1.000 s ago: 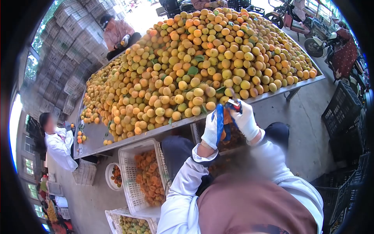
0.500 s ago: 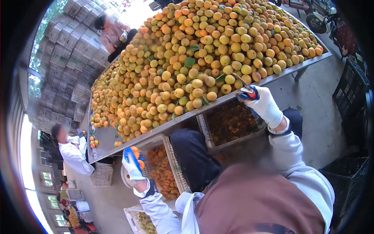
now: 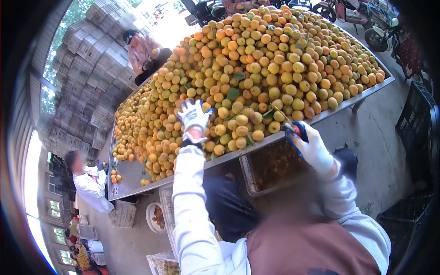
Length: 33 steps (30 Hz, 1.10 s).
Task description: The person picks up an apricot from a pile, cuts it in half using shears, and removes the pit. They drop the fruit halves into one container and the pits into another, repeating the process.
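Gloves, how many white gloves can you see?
2. One is on the left hand, reaching onto the heap of apricots. The other is on the right hand, holding a red-handled tool at the table edge.

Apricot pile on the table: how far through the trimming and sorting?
Done: some fruit sits in the crate under the table edge and a little in the white bowl on the floor. In hand: the left hand lies on the apricot pile, fingers spread; the right hand holds red-handled snips at the table edge. Left: nearly everything, as the pile is heaped high.
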{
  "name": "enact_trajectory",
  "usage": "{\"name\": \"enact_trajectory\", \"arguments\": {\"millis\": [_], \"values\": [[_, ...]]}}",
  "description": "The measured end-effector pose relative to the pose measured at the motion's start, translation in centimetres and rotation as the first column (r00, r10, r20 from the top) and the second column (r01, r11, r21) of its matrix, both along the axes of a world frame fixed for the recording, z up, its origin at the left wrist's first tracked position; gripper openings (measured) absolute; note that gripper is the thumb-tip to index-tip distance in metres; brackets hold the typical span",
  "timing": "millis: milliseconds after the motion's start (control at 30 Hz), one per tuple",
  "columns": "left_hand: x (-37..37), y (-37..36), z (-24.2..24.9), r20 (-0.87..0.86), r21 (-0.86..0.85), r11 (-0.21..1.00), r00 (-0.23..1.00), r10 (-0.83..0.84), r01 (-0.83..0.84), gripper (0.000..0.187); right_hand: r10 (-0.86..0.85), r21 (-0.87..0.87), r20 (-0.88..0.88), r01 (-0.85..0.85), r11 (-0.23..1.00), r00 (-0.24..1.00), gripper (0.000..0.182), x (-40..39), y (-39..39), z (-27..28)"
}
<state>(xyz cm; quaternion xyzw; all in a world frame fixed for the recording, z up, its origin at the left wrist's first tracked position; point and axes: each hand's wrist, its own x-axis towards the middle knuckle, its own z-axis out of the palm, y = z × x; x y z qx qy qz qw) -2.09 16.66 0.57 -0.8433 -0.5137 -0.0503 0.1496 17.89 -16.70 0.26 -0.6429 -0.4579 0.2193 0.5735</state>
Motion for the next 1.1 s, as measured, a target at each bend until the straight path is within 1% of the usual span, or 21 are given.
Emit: {"name": "enact_trajectory", "arguments": {"millis": [33,67,100,167,200,233,267,300,333,367,400,433,500,567,633,700,767,833,867,967,1100], "values": [[1.0,0.8,-0.6,-0.116,-0.009,0.999,0.993,0.040,-0.041,0.061,0.006,-0.011,-0.008,-0.007,1.000,1.000,0.018,0.0,0.1,-0.1],[1.8,1.7,-1.7,-0.141,-0.008,0.997,0.987,0.081,-0.083,0.059,0.028,-0.005,0.007,-0.028,1.000,1.000,0.017,0.2,0.2,-0.6],[2.2,2.6,-2.3,-0.125,-0.052,0.992,0.986,0.112,-0.119,0.058,0.025,0.019,0.037,-0.026,0.999,0.999,0.018,0.3,0.4,-1.0],[2.8,2.0,-1.5,-0.166,-0.039,0.993,0.981,0.103,-0.111,0.055,0.047,-0.014,-0.045,-0.048,0.999,0.998,0.018,0.2,0.5,-0.7],[2.6,1.5,-1.0,-0.042,-0.063,0.993,0.994,0.098,-0.100,0.053,0.042,-0.011,-0.047,-0.042,0.999,0.998,0.018,0.0,0.5,-1.0],[2.4,0.4,0.0,0.082,-0.086,0.993,0.992,0.094,-0.087,0.052,0.061,0.041,-0.071,-0.058,0.997,0.996,0.019,-0.2,0.7,-1.4],[2.0,-0.3,0.4,0.079,-0.083,0.993,0.993,0.088,-0.081,0.052,0.081,0.093,-0.095,-0.072,0.993,0.992,0.019,-0.3,0.9,-1.7],[1.5,-1.2,0.5,0.511,-0.305,0.936,0.860,0.007,0.174,0.048,0.076,0.095,-0.101,-0.066,0.993,0.992,0.019,-0.6,1.0,-1.6],[0.9,-2.3,0.6,0.836,-0.373,0.794,0.544,0.064,0.480,0.045,0.105,0.077,-0.151,-0.094,0.993,0.983,0.018,-1.0,1.1,-1.5],[0.2,-3.7,0.9,0.959,-0.266,0.609,0.143,0.245,0.747,0.045,0.132,0.058,-0.200,-0.123,0.991,0.971,0.017,-1.5,1.1,-1.3],[0.7,-7.3,2.5,0.954,-0.226,0.546,0.069,0.293,0.807,0.046,0.145,0.009,-0.243,-0.147,0.989,0.959,0.013,-2.1,1.0,-0.5],[0.7,-9.4,2.8,0.949,-0.197,0.474,0.046,0.311,0.858,0.048,0.130,0.037,-0.083,-0.128,0.991,0.988,0.010,-2.6,1.1,-0.4],[1.2,-13.4,3.4,0.953,-0.141,0.407,0.012,0.304,0.902,0.052,0.115,0.181,0.049,-0.122,0.976,0.992,0.011,-3.6,1.5,-0.7],[1.3,-15.1,3.3,0.964,-0.117,0.274,0.043,0.262,0.955,0.055,0.092,0.174,0.075,-0.104,0.979,0.993,0.013,-4.2,1.7,-1.1],[1.4,-16.3,3.3,0.963,-0.125,0.246,0.059,0.262,0.961,0.057,0.044,0.184,0.145,-0.070,0.980,0.989,0.015,-4.5,1.7,-1.2],[2.0,-16.9,2.9,0.953,-0.056,0.206,-0.010,0.304,0.977,0.059,0.048,0.184,0.137,-0.073,0.980,0.989,0.016,-4.6,1.7,-1.4],[2.3,-17.6,3.1,0.952,-0.041,0.207,-0.025,0.305,0.978,0.057,0.057,0.188,0.129,-0.081,0.979,0.990,0.016,-4.7,1.8,-1.7],[2.6,-18.2,3.2,0.887,-0.043,0.231,-0.070,0.457,0.972,0.052,0.042,0.178,0.167,-0.072,0.981,0.985,0.016,-4.8,1.9,-2.0],[2.7,-18.0,3.0,0.876,-0.036,0.232,-0.081,0.475,0.972,0.051,0.042,0.170,0.162,-0.070,0.983,0.986,0.016,-4.9,1.9,-2.0],[2.7,-17.6,2.4,0.882,-0.052,0.254,-0.075,0.465,0.966,0.055,0.040,0.184,0.185,-0.075,0.980,0.982,0.015,-4.9,2.0,-2.5],[2.7,-17.3,2.3,0.890,-0.018,0.255,-0.100,0.444,0.967,0.055,0.032,0.170,0.201,-0.067,0.983,0.979,0.015,-4.8,2.2,-2.8]]}}
